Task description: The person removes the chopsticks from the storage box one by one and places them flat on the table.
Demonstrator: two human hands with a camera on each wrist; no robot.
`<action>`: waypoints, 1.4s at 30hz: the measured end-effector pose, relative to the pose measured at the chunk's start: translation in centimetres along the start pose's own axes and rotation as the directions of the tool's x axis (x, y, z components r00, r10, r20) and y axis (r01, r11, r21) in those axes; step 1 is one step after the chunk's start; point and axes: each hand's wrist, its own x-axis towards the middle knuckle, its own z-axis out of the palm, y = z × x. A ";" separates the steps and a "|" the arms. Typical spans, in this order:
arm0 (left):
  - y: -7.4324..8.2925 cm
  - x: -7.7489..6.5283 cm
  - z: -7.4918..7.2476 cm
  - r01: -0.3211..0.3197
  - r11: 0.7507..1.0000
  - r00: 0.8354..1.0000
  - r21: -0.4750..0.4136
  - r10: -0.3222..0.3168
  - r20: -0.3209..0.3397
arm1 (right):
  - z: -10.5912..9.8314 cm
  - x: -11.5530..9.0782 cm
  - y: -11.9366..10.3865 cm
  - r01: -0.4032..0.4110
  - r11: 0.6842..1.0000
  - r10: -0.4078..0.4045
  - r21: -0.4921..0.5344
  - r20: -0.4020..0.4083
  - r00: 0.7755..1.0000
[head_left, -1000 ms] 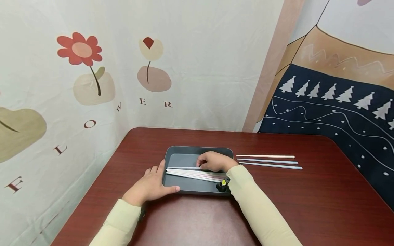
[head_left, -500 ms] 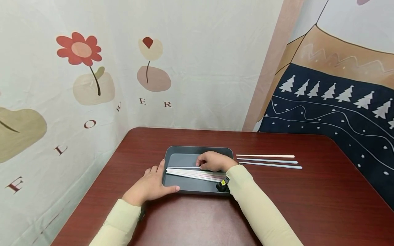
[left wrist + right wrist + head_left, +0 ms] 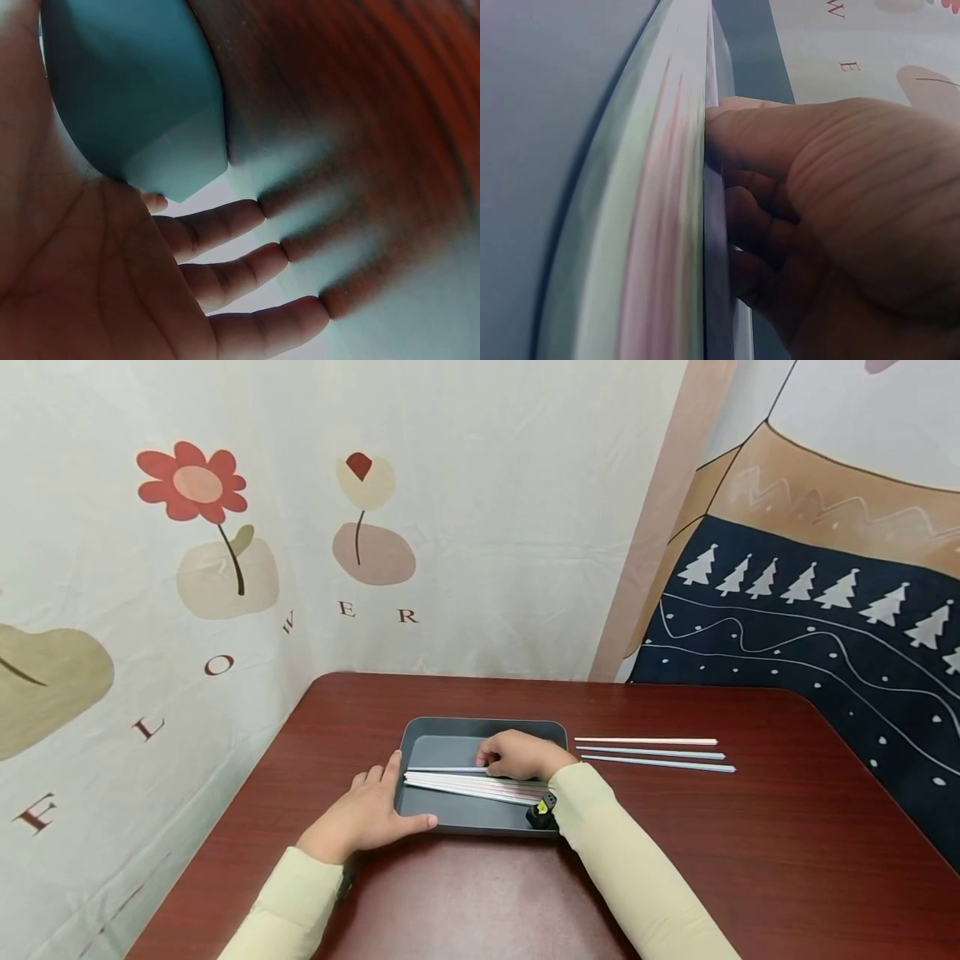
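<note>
A dark grey rectangular tray [image 3: 444,746] stands on the table, holding a bundle of pale pastel chopsticks [image 3: 467,787] laid lengthwise. My right hand [image 3: 520,754] reaches into it; thumb and fingers pinch a bluish chopstick [image 3: 715,247] along the bundle's far side. The palm hides that chopstick's right end in the head view. At the tray's left end, my left hand [image 3: 360,818] rests with fingers spread, its thumb along the near rim. In the left wrist view, straight fingers [image 3: 255,326] lie beside the tray's outer wall, pointing at the tabletop.
Three separate chopsticks, one cream [image 3: 648,742] and two light blue [image 3: 660,764], lie side by side on the table right of the tray. The reddish-brown table [image 3: 780,827] ends at a printed cloth wall [image 3: 487,527] behind. A small black device [image 3: 542,812] sits at my right wrist.
</note>
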 end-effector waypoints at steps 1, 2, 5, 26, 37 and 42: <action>0.0 0.0 0.0 -0.001 1.000 1.000 -0.001 0.001 -0.002 | 0.0 0.0 0.0 0.001 1.000 -0.001 -0.004 -0.001 1.000; 0.0 0.0 0.0 0.000 1.000 1.000 -0.002 0.000 -0.002 | 0.0 0.0 0.0 0.002 1.000 -0.002 -0.008 -0.002 1.000; 0.0 0.0 -0.1 -0.001 1.000 1.000 -0.001 0.001 -0.003 | -0.1 0.0 0.0 0.006 1.000 -0.006 -0.009 -0.009 1.000; 0.0 -0.2 0.4 0.003 1.000 1.000 -0.002 -0.003 -0.012 | -1.5 -1.0 -0.1 0.008 1.000 -0.009 -0.011 -0.093 0.996; 0.0 -0.2 0.1 -0.004 1.000 1.000 -0.001 0.004 -0.022 | -4.1 -2.2 -1.1 0.020 1.000 -0.023 -0.019 -0.164 0.986; 0.0 -0.2 0.1 -0.003 1.000 1.000 -0.003 0.003 -0.017 | -5.2 -3.1 -1.2 0.006 0.999 -0.015 -0.053 -0.173 0.985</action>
